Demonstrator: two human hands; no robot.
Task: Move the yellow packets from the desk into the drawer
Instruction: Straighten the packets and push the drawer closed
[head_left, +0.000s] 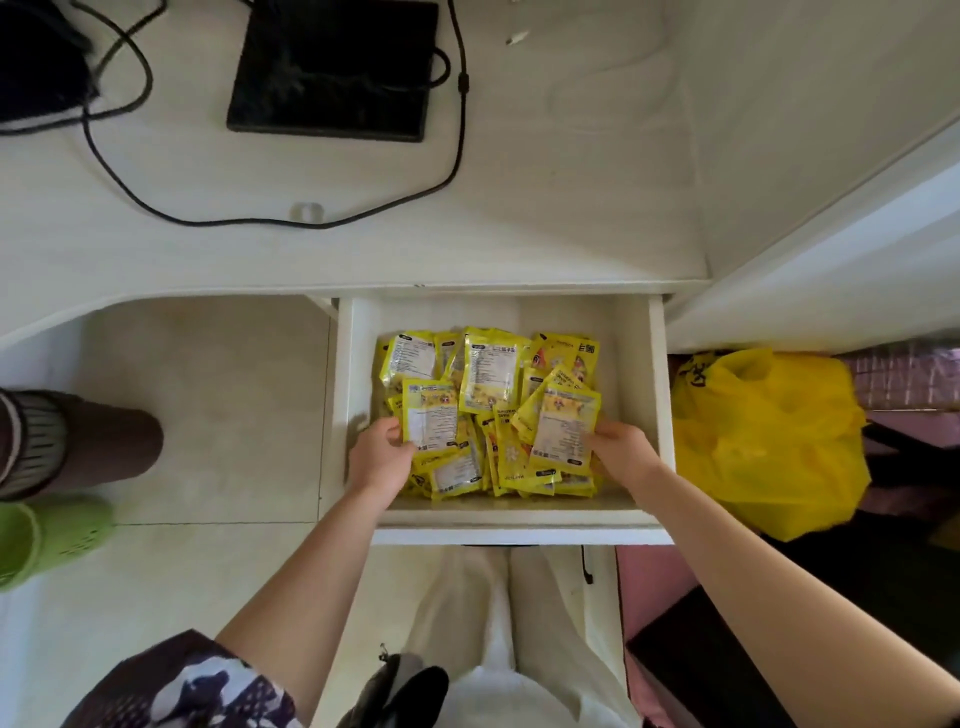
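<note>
i'm looking straight down into the open white drawer (655, 415), and the yellow packets (488, 410) lie heaped inside it, overlapping and tilted every way, so as far as i can see the load is already off the desk (545, 208). my left hand (382, 454) is at the left edge of the heap with its thumb and fingers curled on one packet (430, 413) that stands up above the others; my right hand (621, 447) pinches another raised packet (563, 431) at the right edge. so each grip is closed on a packet rather than open, and i judge the two hands bracket the pile to settle or level it, since a heap this loose might ride above the drawer walls and catch when the drawer slides in. the desk above is pale and smooth and carries a black flat device (332, 67), a looping black cable (260, 221) and a small white scrap (516, 38); i see no yellow packet on it in this view. the floor (218, 395) is light tile, with a green shoe (49, 535) at the left where someone else stands. to the right of the drawer a yellow plastic bag (763, 441) sits against something pink.
</note>
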